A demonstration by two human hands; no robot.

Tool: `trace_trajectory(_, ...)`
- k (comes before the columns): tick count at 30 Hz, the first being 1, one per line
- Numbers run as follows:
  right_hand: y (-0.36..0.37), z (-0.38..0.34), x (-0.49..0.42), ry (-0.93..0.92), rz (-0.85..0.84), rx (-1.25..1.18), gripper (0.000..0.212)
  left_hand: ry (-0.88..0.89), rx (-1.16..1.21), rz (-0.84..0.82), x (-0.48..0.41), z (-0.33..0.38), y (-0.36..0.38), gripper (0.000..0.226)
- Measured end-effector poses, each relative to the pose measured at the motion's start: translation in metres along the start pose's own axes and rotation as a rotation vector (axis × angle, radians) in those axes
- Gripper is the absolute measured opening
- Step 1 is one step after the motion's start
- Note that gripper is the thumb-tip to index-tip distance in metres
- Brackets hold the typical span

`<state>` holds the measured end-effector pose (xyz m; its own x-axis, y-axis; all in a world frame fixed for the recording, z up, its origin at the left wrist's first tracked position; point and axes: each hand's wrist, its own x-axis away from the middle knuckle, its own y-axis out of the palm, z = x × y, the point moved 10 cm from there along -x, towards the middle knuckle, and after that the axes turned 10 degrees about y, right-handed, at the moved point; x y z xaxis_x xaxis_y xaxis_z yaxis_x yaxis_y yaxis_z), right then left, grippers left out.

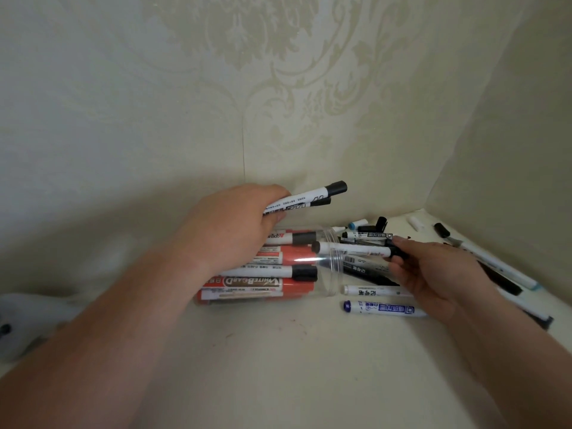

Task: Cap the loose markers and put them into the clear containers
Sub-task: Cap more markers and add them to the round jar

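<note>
1. Right hand [433, 274] pinches a marker [353, 249] by one end, its other end inside the sideways clear jar [335, 264].
2. Left hand [235, 230] grips two markers [309, 201] above.
3. Markers look light, stiff and slick; best held mid-barrel.

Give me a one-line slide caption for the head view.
Left hand holds two markers over a clear container lying on its side; right hand pinches another marker at its mouth.

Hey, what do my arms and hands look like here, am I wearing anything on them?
Nothing worn shows. The left forearm and right forearm are bare, with no sleeves in view. The left hand and right hand have no gloves, and no ring, watch or bracelet is visible from this side.
</note>
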<state>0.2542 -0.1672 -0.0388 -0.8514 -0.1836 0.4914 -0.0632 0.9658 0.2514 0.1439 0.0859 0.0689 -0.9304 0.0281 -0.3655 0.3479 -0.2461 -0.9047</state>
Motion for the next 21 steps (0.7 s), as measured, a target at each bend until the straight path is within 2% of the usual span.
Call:
trace_trajectory(5,-0.003,-0.018,0.014,-0.158,0.069,0.025,0.027,-0.004,0.002,0.005,0.000,-0.001,0.000,0.018)
trace_trajectory(8,0.000,-0.025,0.022,-0.244,0.018,-0.070,0.028,-0.016,-0.005,0.014,-0.001,-0.001,-0.002,0.020)
trace_trajectory(10,0.006,-0.018,0.020,-0.211,-0.048,-0.163,0.015,-0.031,-0.009,0.030,0.000,-0.002,-0.003,0.021)
trace_trajectory(14,0.008,0.000,0.014,-0.109,-0.039,-0.245,0.024,-0.048,0.002,0.044,0.000,-0.003,-0.004,0.022)
trace_trajectory(19,0.009,0.004,0.012,-0.063,-0.025,-0.268,0.021,-0.049,-0.006,0.046,-0.001,-0.004,-0.004,0.021)
trace_trajectory(21,0.007,0.001,0.016,-0.106,0.000,-0.207,0.011,-0.051,-0.003,0.042,-0.001,-0.004,-0.004,0.022)
